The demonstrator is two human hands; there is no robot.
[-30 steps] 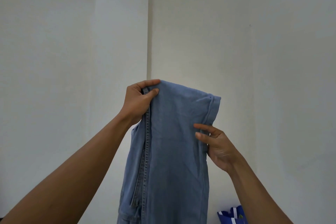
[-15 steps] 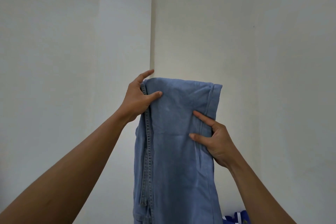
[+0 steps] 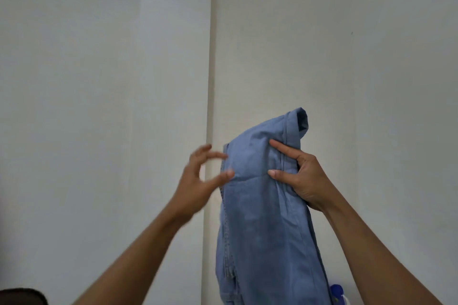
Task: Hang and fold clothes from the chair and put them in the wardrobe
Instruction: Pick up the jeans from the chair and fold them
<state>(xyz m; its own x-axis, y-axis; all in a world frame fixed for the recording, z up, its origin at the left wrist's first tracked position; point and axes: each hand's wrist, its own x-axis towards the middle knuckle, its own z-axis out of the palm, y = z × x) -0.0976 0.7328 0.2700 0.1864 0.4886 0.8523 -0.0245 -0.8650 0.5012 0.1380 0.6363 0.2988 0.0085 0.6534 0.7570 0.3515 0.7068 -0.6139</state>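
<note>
**Item 1. Left hand** [image 3: 195,181]. Nearest, raised, blurred. The fingers [image 3: 215,156] are spread and lightly curved and hold nothing. The thumb tip is at the seamed left edge of the jeans; I cannot tell whether it touches.

**Item 2. Right hand** [image 3: 304,181]. It grips the jeans' right edge close under the top fold. Thumb and forefinger lie on the front face. The other fingers are hidden behind the cloth, pinching the layers between them.

**Item 3. Jeans** [image 3: 260,230]. Light blue denim, doubled over at the top and hanging lengthwise in the air before the person, carried by the right hand alone. The upper right corner stands loose above the grip, and the lower end runs out of view. No chair or wardrobe is in view.

**Item 4. Blue-and-white object** [image 3: 337,291]. Low, behind the jeans and mostly hidden; its kind cannot be told.

**Item 5. Wall** [image 3: 347,57]. White, with a corner [image 3: 210,82] running vertically behind the hands.

**Handling note (judgement).** The step is probably folding in mid-air.
- Take the seamed edge with the left hand, level with the right-hand grip, so the top fold sits straight.
- Pinch through every layer, because denim is heavy and the layers may slide under a one-sided hold.
- Flatten the upstanding corner before the next fold.
</note>
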